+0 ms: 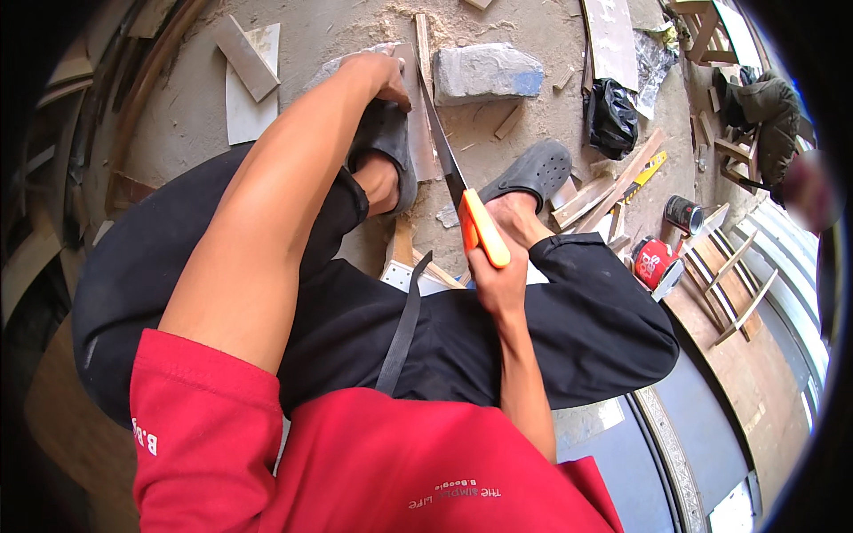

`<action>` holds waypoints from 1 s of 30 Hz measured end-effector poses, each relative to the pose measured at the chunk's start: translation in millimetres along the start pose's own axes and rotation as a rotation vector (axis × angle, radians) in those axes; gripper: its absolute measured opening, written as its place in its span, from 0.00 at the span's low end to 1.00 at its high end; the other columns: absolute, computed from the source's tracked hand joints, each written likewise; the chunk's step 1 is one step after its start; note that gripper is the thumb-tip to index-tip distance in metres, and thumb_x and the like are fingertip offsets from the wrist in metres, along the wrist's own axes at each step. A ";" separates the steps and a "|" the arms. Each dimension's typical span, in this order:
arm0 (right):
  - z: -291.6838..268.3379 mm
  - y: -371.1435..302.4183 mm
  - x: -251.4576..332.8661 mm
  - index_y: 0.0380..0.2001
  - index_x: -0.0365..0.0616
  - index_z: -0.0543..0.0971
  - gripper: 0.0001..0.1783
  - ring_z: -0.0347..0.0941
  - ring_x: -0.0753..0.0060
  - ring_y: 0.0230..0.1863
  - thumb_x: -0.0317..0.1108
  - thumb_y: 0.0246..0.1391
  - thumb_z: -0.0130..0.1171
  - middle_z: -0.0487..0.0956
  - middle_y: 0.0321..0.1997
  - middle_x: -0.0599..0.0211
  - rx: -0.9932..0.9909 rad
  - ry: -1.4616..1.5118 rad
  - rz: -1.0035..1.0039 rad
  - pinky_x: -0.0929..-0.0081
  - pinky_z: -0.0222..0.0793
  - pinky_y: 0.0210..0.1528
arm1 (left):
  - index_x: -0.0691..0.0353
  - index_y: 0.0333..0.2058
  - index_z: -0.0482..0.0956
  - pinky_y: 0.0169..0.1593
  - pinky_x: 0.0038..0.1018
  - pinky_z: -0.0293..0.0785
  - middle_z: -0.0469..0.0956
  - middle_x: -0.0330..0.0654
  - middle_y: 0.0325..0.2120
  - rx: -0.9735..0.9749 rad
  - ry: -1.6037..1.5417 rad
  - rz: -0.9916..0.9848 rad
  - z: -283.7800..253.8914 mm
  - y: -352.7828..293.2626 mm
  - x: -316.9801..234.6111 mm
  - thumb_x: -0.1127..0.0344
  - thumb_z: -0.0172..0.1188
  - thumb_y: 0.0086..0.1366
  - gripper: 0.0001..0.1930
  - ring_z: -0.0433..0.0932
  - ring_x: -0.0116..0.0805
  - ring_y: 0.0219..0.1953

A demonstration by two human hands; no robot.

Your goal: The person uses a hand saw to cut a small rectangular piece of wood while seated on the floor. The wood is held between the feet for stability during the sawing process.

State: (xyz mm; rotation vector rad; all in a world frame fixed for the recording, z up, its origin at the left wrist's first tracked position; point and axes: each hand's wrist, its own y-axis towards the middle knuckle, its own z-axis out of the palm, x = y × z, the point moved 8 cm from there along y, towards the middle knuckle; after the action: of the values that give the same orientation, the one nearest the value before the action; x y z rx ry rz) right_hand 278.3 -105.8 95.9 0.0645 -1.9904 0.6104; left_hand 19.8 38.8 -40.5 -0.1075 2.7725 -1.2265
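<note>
My right hand (499, 282) is wrapped round the orange handle (481, 229) of a handsaw. Its dark blade (443, 142) points away from me, the far end beside a narrow wooden board (419, 124); whether the teeth touch the wood I cannot tell. Reaching far forward, my left hand (380, 75) grips the board at its left edge, with some fingers hidden. My left foot, in a dark grey clog (397, 164), is close against the board's near part. The other clog (530, 169) rests on the floor right of the saw.
A rough stone block (487, 73) lies right of the blade's far end, near a thin strip (422, 44). Sawdust covers the floor there. Rightward are a black plastic bag (611, 117), a yellow-handled saw (645, 175), offcuts and two cans (656, 265). Another person's sleeve (775, 111) shows far right.
</note>
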 end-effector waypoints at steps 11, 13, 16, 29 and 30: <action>-3.9 -8.9 5.9 0.58 0.31 0.72 0.30 0.79 0.66 0.48 0.23 0.47 0.56 0.81 0.49 0.47 -0.002 0.090 0.010 0.74 0.70 0.52 | 0.55 0.51 0.80 0.52 0.40 0.76 0.79 0.45 0.51 0.110 0.041 0.048 -6.3 15.7 -5.1 0.41 0.65 0.47 0.35 0.79 0.46 0.52; 2.3 14.7 11.4 0.58 0.34 0.72 0.30 0.81 0.65 0.41 0.25 0.47 0.57 0.81 0.42 0.44 -0.022 0.093 0.033 0.73 0.72 0.46 | 0.56 0.45 0.84 0.48 0.39 0.77 0.82 0.46 0.46 0.149 0.064 0.099 -4.6 22.2 -6.2 0.42 0.64 0.48 0.30 0.81 0.47 0.48; 5.6 21.4 12.0 0.59 0.41 0.73 0.31 0.80 0.57 0.31 0.28 0.47 0.59 0.79 0.33 0.40 -0.032 0.006 0.002 0.68 0.73 0.38 | 0.57 0.44 0.84 0.46 0.40 0.77 0.83 0.47 0.42 0.174 0.103 0.066 -10.1 21.5 -9.7 0.43 0.64 0.48 0.29 0.82 0.49 0.44; -10.6 -13.7 2.0 0.59 0.40 0.74 0.31 0.82 0.66 0.38 0.26 0.46 0.57 0.82 0.38 0.47 -0.105 0.142 -0.084 0.75 0.72 0.46 | 0.58 0.65 0.64 0.68 0.37 0.58 0.48 0.63 0.68 0.261 0.138 0.095 -2.5 29.4 -5.6 0.34 0.62 0.50 0.48 0.60 0.61 0.66; -5.3 -6.9 -1.1 0.59 0.43 0.74 0.32 0.80 0.61 0.45 0.26 0.46 0.57 0.83 0.42 0.49 -0.056 0.120 -0.005 0.77 0.71 0.50 | 0.57 0.65 0.65 0.68 0.37 0.58 0.47 0.62 0.69 0.263 0.156 0.078 -1.4 32.3 -4.8 0.35 0.63 0.51 0.47 0.61 0.60 0.66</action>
State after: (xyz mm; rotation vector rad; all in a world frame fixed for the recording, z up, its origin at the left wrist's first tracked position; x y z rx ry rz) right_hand 285.2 -109.7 99.5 -0.0015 -1.8888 0.5426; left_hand 23.7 62.0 -63.1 0.1221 2.6783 -1.6266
